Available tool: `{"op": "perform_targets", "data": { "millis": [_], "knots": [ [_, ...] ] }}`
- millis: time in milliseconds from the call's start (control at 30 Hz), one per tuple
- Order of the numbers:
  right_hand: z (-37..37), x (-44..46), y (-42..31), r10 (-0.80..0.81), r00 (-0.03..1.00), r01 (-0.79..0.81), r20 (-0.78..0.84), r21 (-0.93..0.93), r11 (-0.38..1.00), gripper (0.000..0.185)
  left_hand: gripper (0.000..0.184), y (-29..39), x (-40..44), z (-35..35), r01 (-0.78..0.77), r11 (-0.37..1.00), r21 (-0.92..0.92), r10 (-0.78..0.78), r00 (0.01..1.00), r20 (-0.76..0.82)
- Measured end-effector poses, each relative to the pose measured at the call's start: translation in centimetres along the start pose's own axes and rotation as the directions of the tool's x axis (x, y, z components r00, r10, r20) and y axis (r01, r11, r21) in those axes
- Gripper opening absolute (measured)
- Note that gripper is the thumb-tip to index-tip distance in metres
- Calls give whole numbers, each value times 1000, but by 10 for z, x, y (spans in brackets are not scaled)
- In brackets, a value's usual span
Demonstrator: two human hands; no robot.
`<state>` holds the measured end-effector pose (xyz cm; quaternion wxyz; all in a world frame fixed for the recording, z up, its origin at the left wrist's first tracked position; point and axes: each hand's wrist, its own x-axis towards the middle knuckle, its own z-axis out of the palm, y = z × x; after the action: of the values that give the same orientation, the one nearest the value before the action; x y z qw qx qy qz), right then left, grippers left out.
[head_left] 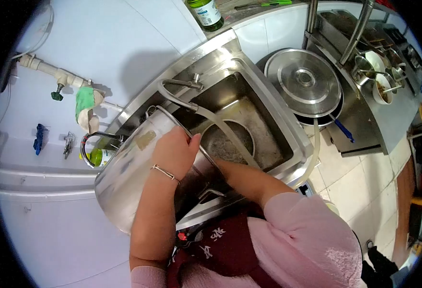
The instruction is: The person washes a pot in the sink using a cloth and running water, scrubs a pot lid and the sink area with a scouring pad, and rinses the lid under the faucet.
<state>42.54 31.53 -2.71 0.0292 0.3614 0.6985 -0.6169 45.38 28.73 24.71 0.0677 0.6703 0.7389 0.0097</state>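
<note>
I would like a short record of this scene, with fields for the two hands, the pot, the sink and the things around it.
Left hand: on the large metal pot, at its rim
Right hand: out of sight; the right forearm leads to the pot's mouth
Pot: tilted, mouth towards the sink basin
Sink: hose runs from the tap across the basin
Right of sink: round metal lid
Ledge behind: green bottle

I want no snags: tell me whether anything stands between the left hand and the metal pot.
Nothing visible does: the left hand touches the pot at its rim. The hose hangs over the sink, beside the pot.
</note>
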Motion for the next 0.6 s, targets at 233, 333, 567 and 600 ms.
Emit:
{"op": "perform_targets", "data": {
  "millis": [233,333,567,600],
  "knots": [
    [4,-2,0,-3,1000,3,-3,8,1000,39,35,1,-9,-10,-4,1000,-15,4,1000,-23],
    [8,-4,1,-3,1000,3,-10,13,1000,38,34,-9,-17,-13,20,998,-52,-21,1000,-10],
    [17,-18,7,13,998,-12,-67,28,1000,37,34,-44,-68,-23,44,985,-167,-67,988,-138],
    [19,-20,8,19,996,-16,-82,35,999,37,34,-48,-78,-26,68,985,-157,-99,975,-198]
  ]
}}
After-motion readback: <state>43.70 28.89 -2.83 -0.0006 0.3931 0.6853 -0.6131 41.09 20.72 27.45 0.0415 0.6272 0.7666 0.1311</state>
